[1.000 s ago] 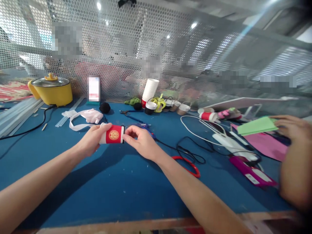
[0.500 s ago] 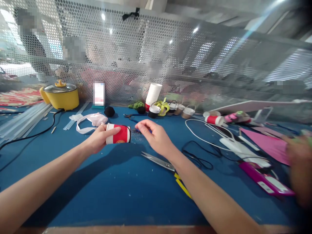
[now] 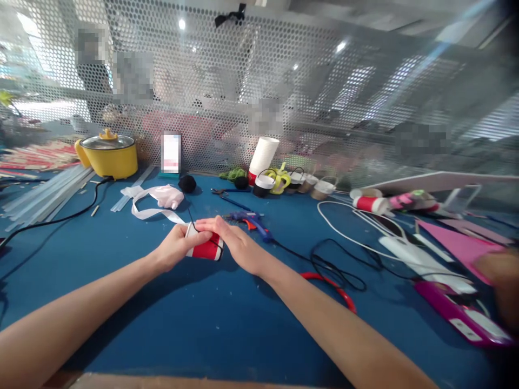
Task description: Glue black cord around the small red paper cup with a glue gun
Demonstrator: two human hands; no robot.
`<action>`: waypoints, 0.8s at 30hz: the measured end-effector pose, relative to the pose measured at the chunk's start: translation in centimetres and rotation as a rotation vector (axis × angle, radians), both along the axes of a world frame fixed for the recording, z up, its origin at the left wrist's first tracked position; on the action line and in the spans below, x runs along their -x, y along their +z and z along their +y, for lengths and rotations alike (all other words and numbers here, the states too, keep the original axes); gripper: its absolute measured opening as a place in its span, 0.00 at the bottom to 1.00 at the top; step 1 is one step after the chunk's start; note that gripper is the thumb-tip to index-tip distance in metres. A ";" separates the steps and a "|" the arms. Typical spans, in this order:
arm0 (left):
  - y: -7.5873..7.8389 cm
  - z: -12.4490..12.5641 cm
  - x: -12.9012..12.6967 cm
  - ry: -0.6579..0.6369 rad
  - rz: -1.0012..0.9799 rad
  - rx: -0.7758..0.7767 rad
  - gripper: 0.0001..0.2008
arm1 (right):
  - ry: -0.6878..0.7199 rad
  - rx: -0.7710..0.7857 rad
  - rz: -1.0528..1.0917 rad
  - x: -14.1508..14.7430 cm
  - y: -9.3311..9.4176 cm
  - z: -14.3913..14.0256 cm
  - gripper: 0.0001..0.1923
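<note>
gripping a red-and-white paper cup (image 3: 204, 248) on its side near the middle of the blue worktop (image 3: 170, 324), left hand (image 3: 175, 249) curled round the white rim end, thumb on top; right hand (image 3: 235, 247) laid over the red base end, fingers pressed together, seemingly pinching a thin black cord (image 3: 193, 229) that loops over the cup. likely to dent or crush if squeezed harder, being thin paper held from both ends; cord likely to slip off the rounded wall if tension drops. cannot tell what, if anything, sits inside the cup, its mouth hidden by the left palm. just behind the hands, a blue glue gun (image 3: 251, 220), its black lead trailing right toward a tangle of black cable (image 3: 336, 268) and a red ring (image 3: 330, 285). further back along the far edge, a stack of white cups (image 3: 263, 154), small cups with handles (image 3: 265, 182), contents not visible; a yellow lidded pot (image 3: 108, 158) at the far left corner, closed. pink cloth with ribbon (image 3: 160, 197) left of centre. another person's hand (image 3: 498, 270), blurred, at the right edge.
</note>
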State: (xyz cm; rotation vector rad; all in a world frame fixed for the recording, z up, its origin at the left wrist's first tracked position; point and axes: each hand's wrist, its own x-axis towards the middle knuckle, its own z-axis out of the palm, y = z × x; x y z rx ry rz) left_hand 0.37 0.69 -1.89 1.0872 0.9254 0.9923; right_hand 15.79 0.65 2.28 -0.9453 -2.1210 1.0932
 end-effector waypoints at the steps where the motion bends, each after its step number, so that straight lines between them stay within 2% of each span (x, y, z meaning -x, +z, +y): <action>1: 0.1 -0.1 -0.1 0.011 0.012 0.009 0.12 | -0.005 0.025 0.006 -0.2 0.0 0.3 0.35; 4: 0.1 -0.1 -0.2 0.039 0.036 0.036 0.13 | -0.129 0.034 -0.078 -1.8 0.6 1.9 0.28; 5: 0.0 0.0 -0.1 0.046 0.036 0.040 0.14 | -0.230 0.002 -0.168 -2.6 0.9 2.7 0.25; 7: -0.2 0.1 0.0 0.062 0.032 0.039 0.14 | -0.528 -0.167 -0.496 -4.5 1.1 4.5 0.17; 9: -0.4 0.2 0.1 0.075 0.030 0.026 0.14 | -0.656 -0.180 -0.618 -6.3 0.8 6.1 0.08; 11: -0.4 0.2 0.1 0.086 0.029 0.016 0.14 | -0.680 -0.123 -0.703 -7.5 -0.2 7.2 0.03; 15: -0.4 0.1 0.1 0.093 0.031 -0.013 0.14 | -0.711 -0.051 -0.736 -7.9 -2.6 7.9 0.05; 17: -0.3 0.1 0.1 0.091 0.043 -0.029 0.14 | -0.736 -0.050 -0.687 -7.8 -3.0 7.7 0.08; 21: -0.4 0.2 0.3 0.112 0.082 -0.052 0.13 | -0.729 -0.020 -0.510 -7.9 -1.5 6.3 0.17; 23: -0.4 0.3 0.4 0.138 0.103 -0.049 0.14 | -0.653 0.021 -0.387 -7.9 -0.1 5.0 0.15; 24: -0.4 0.4 0.4 0.143 0.114 -0.042 0.14 | -0.573 0.092 -0.245 -7.8 0.5 4.2 0.11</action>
